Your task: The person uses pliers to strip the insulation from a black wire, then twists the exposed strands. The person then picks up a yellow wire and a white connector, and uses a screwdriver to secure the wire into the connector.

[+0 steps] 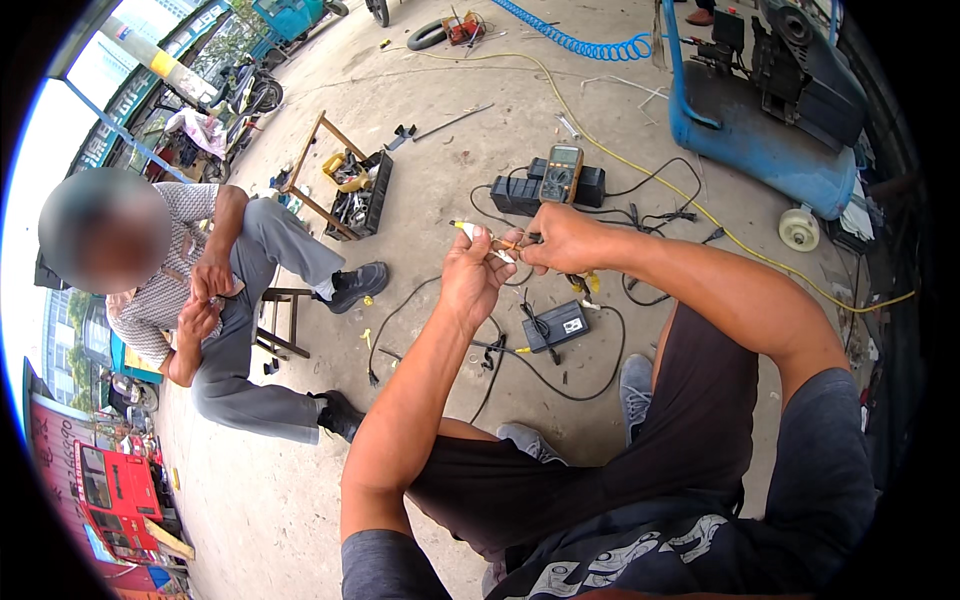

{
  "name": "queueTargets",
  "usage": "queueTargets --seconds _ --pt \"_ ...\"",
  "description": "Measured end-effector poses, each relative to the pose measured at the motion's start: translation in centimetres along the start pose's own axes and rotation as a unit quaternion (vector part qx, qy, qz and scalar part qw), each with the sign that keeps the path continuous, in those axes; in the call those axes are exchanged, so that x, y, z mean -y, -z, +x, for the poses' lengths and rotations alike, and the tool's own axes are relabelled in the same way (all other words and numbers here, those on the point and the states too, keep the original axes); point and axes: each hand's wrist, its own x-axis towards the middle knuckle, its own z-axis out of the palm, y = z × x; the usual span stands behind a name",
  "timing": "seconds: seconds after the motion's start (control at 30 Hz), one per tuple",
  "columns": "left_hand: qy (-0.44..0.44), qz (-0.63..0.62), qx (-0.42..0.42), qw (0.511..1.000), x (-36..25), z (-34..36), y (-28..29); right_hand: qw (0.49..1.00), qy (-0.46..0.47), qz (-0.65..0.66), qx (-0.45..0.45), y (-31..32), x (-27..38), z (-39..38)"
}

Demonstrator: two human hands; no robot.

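My left hand (474,278) is closed in a pinch, with a small white-and-yellow piece (464,229) sticking out past the fingertips. Close against it, my right hand (562,240) is closed too. Between the two sets of fingers shows a thin orange-brown piece (508,245), perhaps a wire; its ends are hidden. Just beyond my right hand, a multimeter (562,172) leans on black box-shaped units (516,196). Nearer to me on the concrete lies a black charger-like box (556,326) with a pale label and a cable. Black cables (590,397) loop around it.
At the left a person (180,270) sits on a low stool (283,320), hands together. Beyond stands a black tool tray (362,195) with a wooden handle. A blue air tank (765,150) stands at the right; a yellow hose (700,208) crosses the ground.
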Motion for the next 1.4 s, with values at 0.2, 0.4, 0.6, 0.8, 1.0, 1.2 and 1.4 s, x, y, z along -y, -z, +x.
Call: queueTargets --seconds 0.2,0.4,0.6,0.8,1.0,1.2,1.4 --pt "-0.082 0.078 0.015 0.993 0.1 0.3 0.5 1.000 -0.008 -0.008 -0.004 0.0 0.1 0.2" --pt "-0.188 0.169 0.007 0.967 0.1 0.1 -0.6 0.997 0.001 -0.059 -0.045 0.8 0.0 0.4" --pt "-0.265 0.305 -0.004 0.915 1.3 0.6 0.8 0.992 0.100 0.069 -0.024 1.2 -1.3 1.8" --pt "-0.300 0.389 -0.022 0.871 1.8 0.4 1.0 0.984 0.132 0.120 0.017 1.9 0.6 0.3" --pt "-0.333 0.439 -0.049 0.833 1.8 0.1 0.5 0.990 0.112 0.082 -0.004 1.8 0.7 -0.1" --pt "-0.346 0.499 -0.059 0.792 2.1 0.3 1.2 0.986 0.143 0.082 -0.012 1.6 -0.2 0.7" --pt "-0.352 0.532 -0.063 0.767 2.6 0.5 1.4 0.992 0.119 0.032 -0.037 1.6 0.5 -0.1"
